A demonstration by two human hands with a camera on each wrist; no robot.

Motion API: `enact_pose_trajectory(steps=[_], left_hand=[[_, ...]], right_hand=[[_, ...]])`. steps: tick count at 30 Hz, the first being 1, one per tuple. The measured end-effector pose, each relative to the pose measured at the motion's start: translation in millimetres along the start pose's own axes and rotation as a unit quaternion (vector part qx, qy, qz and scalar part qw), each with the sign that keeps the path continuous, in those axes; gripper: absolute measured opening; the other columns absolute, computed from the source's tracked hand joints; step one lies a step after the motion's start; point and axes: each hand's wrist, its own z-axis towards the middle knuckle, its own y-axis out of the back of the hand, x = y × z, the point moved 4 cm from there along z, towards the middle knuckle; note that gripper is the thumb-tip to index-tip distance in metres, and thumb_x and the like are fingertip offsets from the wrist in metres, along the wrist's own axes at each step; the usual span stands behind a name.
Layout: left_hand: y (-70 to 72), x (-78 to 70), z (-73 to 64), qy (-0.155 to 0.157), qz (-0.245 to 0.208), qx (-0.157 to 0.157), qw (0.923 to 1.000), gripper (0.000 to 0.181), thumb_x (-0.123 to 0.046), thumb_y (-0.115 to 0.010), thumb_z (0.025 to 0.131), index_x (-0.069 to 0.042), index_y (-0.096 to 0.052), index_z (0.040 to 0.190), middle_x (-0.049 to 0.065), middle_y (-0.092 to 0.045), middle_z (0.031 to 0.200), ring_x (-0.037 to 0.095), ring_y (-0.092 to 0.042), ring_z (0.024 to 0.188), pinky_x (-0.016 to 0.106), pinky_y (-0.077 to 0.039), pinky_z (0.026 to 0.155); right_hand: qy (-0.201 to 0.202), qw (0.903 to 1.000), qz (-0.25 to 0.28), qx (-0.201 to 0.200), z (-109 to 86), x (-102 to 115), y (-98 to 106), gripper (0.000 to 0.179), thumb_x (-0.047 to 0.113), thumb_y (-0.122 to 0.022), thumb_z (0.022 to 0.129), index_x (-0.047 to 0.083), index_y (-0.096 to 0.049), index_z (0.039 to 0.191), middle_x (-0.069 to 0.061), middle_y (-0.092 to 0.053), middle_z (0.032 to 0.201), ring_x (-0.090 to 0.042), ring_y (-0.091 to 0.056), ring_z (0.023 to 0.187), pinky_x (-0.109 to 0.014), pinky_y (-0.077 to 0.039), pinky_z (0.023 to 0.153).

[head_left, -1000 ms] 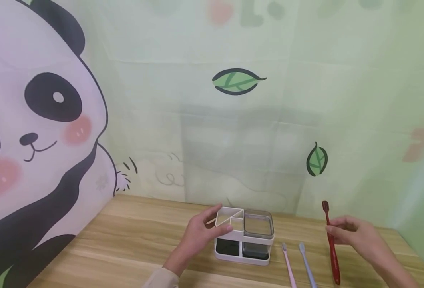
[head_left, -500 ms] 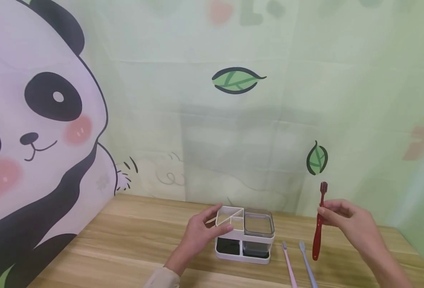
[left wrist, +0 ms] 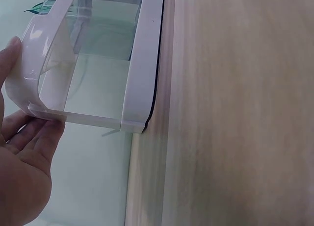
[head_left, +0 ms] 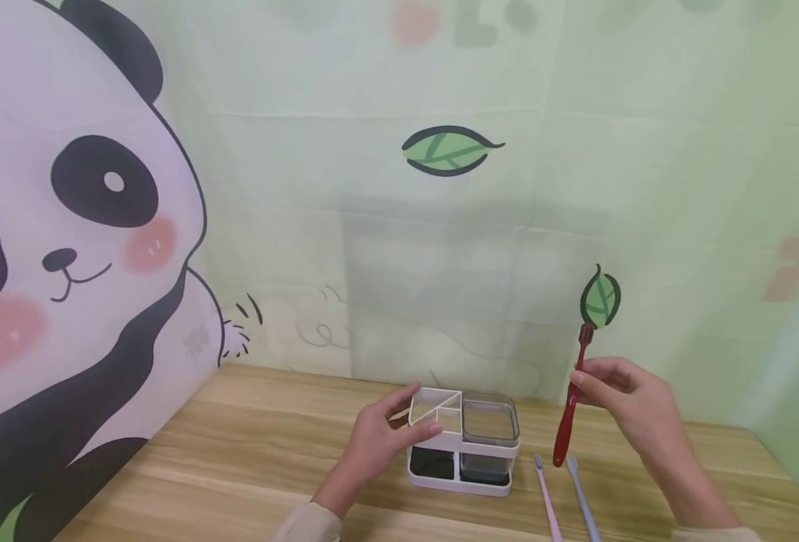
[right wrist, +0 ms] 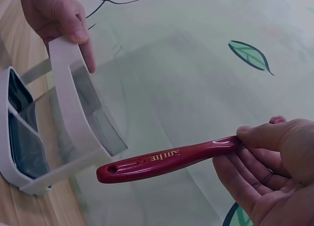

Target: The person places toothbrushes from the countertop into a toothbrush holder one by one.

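A red toothbrush [head_left: 568, 410] is pinched between thumb and fingers of my right hand [head_left: 632, 399], raised above the table with its head up and its handle slanting down to the left. In the right wrist view the handle [right wrist: 162, 162] points toward the white toothbrush holder [right wrist: 73, 103], apart from it. My left hand [head_left: 385, 429] grips the upper left side of that holder [head_left: 463, 485], thumb in front and fingers behind. The holder has a divided white top on its left and a clear grey cup [head_left: 490, 421] on its right.
A pink toothbrush [head_left: 547, 500] and a blue toothbrush [head_left: 584, 500] lie side by side on the wooden table [head_left: 250, 444], right of the holder. A cloth backdrop with a panda [head_left: 94, 301] and leaves stands behind the table.
My right hand has lifted the red toothbrush and carried it left toward the holder, its lower end now swung to the left. The left hand stays on the holder.
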Motion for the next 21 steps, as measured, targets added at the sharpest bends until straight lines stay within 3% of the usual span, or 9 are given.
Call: enact_pose_trajectory(steps=[9,21], left_hand=[[0.5,-0.7,-0.4,-0.003,0.004,0.001,1.0,0.069,-0.018,-0.09,0.088,0.002,-0.06,0.147,0.027,-0.061,0.144,0.044,-0.059,0.132,0.049,-0.052,0.109],[0.1,0.1,-0.4,-0.003,-0.002,0.003,1.0,0.07,-0.017,-0.09,0.088,0.005,-0.059,0.147,0.027,-0.062,0.142,0.044,-0.06,0.132,0.049,-0.052,0.108]], right_hand=[[0.017,0.9997,0.017,-0.005,2.9,16,-19,0.039,0.022,-0.076,0.101,-0.007,-0.067,0.125,0.0,-0.079,0.101,-0.014,-0.077,0.088,-0.018,-0.059,0.086],[0.005,0.9995,0.031,-0.005,3.4,34,-48,0.042,0.029,-0.078,0.101,-0.003,-0.067,0.124,-0.005,-0.078,0.106,-0.016,-0.077,0.093,-0.018,-0.055,0.092]])
